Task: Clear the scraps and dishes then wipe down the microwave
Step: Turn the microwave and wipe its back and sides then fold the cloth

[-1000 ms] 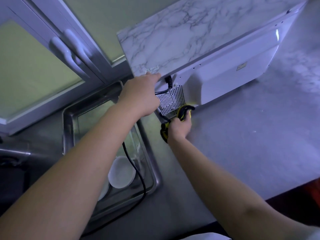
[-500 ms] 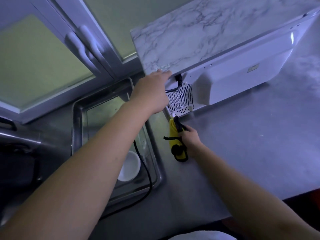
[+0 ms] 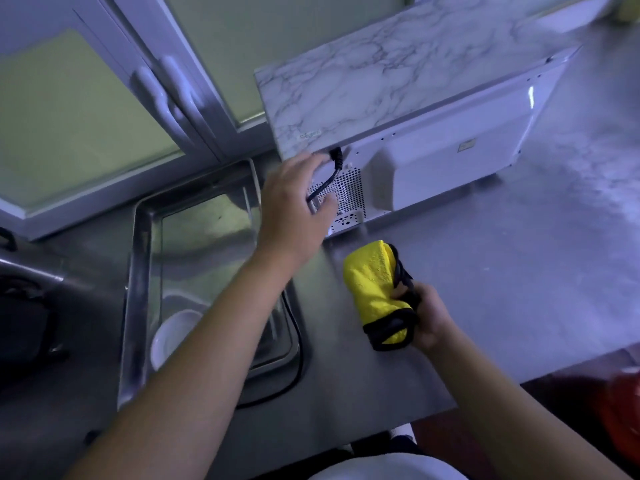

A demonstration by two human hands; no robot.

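- I see my left hand [image 3: 296, 211] loose-fingered, gripping nothing, beside the microwave [image 3: 450, 157] rear corner, by its black cord [image 3: 323, 187]
- My right hand [image 3: 431, 318] grips the yellow cloth [image 3: 374, 282] over the worktop [image 3: 502, 271], near the microwave
- A white bowl [image 3: 169, 337] sits in the sink [image 3: 138, 271]

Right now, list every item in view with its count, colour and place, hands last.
microwave: one, white with a marble-pattern top, on the counter, back towards the camera.
power cord: one, black, from the microwave's back, trailing past the sink.
cloth: one, yellow with black edging, over the counter near the microwave's back.
sink: one, steel, left of the microwave.
bowl: one, white, in the sink.
counter: one, grey steel.
glazed doors: two, white frames and handles, behind the sink.
red object: one, bottom right, too blurred to identify.
left hand: fingers spread, by the microwave's rear corner.
right hand: grips the cloth.
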